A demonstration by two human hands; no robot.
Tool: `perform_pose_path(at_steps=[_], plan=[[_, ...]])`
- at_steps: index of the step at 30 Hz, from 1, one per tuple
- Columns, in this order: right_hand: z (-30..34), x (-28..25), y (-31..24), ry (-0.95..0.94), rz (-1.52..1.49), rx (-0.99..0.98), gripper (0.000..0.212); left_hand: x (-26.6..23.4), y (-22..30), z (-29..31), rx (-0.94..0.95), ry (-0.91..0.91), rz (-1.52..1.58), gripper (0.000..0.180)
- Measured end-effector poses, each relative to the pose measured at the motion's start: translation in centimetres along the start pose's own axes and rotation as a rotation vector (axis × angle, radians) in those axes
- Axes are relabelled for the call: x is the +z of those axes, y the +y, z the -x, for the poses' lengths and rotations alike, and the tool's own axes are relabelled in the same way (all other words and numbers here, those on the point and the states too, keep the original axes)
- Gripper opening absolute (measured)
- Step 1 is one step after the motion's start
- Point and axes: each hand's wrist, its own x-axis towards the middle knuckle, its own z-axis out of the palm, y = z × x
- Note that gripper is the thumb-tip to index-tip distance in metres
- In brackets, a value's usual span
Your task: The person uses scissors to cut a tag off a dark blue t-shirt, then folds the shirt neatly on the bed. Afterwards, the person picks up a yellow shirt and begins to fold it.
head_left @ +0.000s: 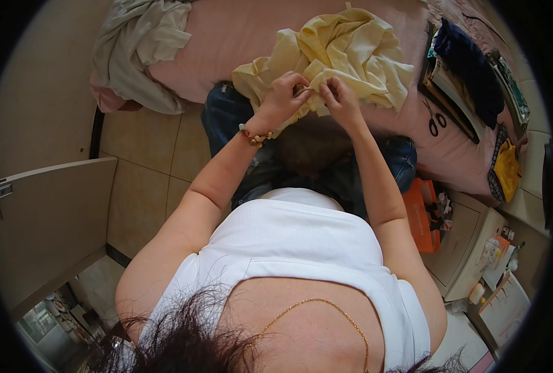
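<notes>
Hair and white ribbed top [301,242] fill the bottom of the view, gold chain [317,311] at my neck. Seated, jeans [239,124] on, knees up against the near edge of the bed [227,37].

Both hands are up at that near edge, working 1 pale yellow garment [351,50]:
- Left hand [284,93]: fingers curled, pinching a fold of the yellow fabric at its lower hem. Beaded bracelet [255,135] on the wrist.
- Right hand [338,99]: fingers curled too, pinching the same fold just beside the left. Fingertips of the 2 hands are nearly touching.
- Cannot tell if anything small sits between the fingertips; too small to resolve.

Yellow garment lies crumpled on the pink sheet, middle of the bed, its lower part hanging over the near edge onto my lap.

Other items:
- Grey-white cloth [137,50] bunched at the bed's left end, draping over the edge.
- Black-handled scissors [437,121] on the sheet, right of the garment, well apart from my hands.
- Dark blue clothing [469,62] on a stack toward the bed's right end.
- Yellow item [507,168] at the right edge.
- Orange bag [422,211] on the floor by my right knee, next to a white cabinet [469,248].
- Beige floor tiles [140,186] on my left.
</notes>
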Motion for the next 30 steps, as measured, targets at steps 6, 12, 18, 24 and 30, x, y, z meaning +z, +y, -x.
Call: perform_pose_path(at_steps=[6, 12, 18, 24, 30], plan=[[0.2, 0.2, -0.3, -0.074, -0.210, 0.019, 0.027, 0.0, 1.2, 0.3, 0.093, 0.001, -0.112, 0.019], [0.3, -0.7, 0.8, 0.011, 0.040, 0.135, 0.022, -0.6, 0.5, 1.0, 0.042, 0.074, 0.196, 0.013], [2.4, -4.3, 2.9, 0.102, 0.200, 0.206, 0.022, -4.4, -1.9, 2.0, -0.239, 0.144, 0.179, 0.015], [3.6, -3.1, -1.0, 0.059, 0.568, 0.007, 0.019, -3.0, -1.4, 1.9, -0.215, 0.096, 0.171, 0.019], [1.9, 0.5, -3.6, 0.116, 0.653, -0.116, 0.035, -3.1, -0.2, 1.5, -0.225, 0.071, 0.169, 0.016]])
